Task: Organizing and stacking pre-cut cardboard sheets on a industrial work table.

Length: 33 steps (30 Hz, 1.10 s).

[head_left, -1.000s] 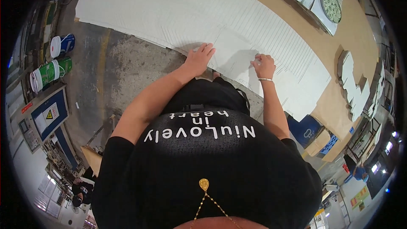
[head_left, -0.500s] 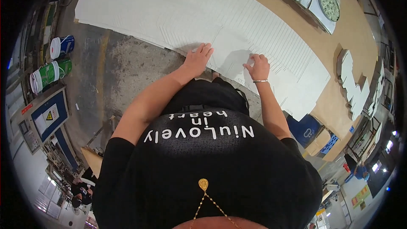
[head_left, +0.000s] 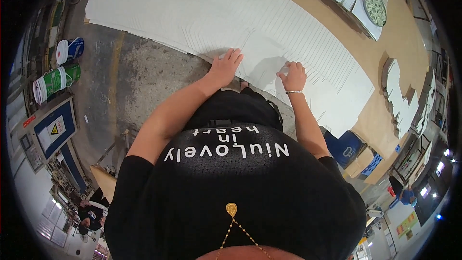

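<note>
The left hand [head_left: 226, 67] lay flat, fingers spread, on the near edge of a large white scored cardboard sheet [head_left: 269, 24] spread over the grey concrete floor [head_left: 139, 77]. The right hand [head_left: 292, 76], a thin bracelet at its wrist, pinched a strip of that sheet. Green and blue tape rolls [head_left: 55, 79] stood well apart to the left.

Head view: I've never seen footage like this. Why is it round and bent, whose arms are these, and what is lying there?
A wide fisheye camera on the person's head looks down, so straight edges curve. The arms belong to the wearer, in a black shirt. The left hand presses flat on a large white scored sheet lying on brown cardboard over a concrete floor. The right hand, wearing a bracelet, pinches at the sheet's surface; what it grips is too small to tell. Tape rolls lie at left.
</note>
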{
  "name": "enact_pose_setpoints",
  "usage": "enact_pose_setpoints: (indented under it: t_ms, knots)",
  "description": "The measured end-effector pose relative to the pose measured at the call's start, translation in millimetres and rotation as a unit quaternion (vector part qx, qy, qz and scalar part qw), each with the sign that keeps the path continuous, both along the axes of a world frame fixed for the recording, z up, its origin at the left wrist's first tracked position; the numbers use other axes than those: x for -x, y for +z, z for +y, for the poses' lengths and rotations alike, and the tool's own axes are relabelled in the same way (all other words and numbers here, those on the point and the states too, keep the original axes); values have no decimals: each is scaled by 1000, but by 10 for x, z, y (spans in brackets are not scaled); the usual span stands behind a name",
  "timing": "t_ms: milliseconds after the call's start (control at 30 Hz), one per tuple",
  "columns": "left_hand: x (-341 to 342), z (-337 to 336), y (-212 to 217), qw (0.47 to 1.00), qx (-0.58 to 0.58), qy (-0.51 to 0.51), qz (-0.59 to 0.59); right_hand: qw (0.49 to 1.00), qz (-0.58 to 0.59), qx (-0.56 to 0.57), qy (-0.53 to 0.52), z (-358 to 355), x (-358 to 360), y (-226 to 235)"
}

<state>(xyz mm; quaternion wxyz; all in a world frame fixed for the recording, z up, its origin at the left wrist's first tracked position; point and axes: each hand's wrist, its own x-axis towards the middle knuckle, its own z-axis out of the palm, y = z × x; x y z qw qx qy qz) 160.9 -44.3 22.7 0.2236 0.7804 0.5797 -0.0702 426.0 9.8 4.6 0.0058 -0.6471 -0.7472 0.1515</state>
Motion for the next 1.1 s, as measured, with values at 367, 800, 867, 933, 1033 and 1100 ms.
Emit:
enact_pose_setpoints:
  t_ms: [367, 800, 867, 933, 1033, 1100]
  knots:
    - [-19, 1, 1, 1000, -2, 0, 4, 993, -67, 82, 44, 235, -5, 20]
    - [-39, 6, -4, 1000, -9, -3, 3, 968, 163, 185, -39, 408, -257, -188]
    - [-31, 1, -16, 1000, 1, 2, 1, 969, 164, 182, -42, 413, -239, -169]
    - [-17, 5, -13, 1000, -20, -1, -10, 969, 164, 180, -46, 414, -224, -153]
    - [-19, 8, 5, 1000, -1, -2, -4, 976, 145, 162, -33, 424, -207, -138]
    - [-14, -4, 9, 1000, -7, -2, -12, 980, 92, 173, -32, 441, -193, -133]
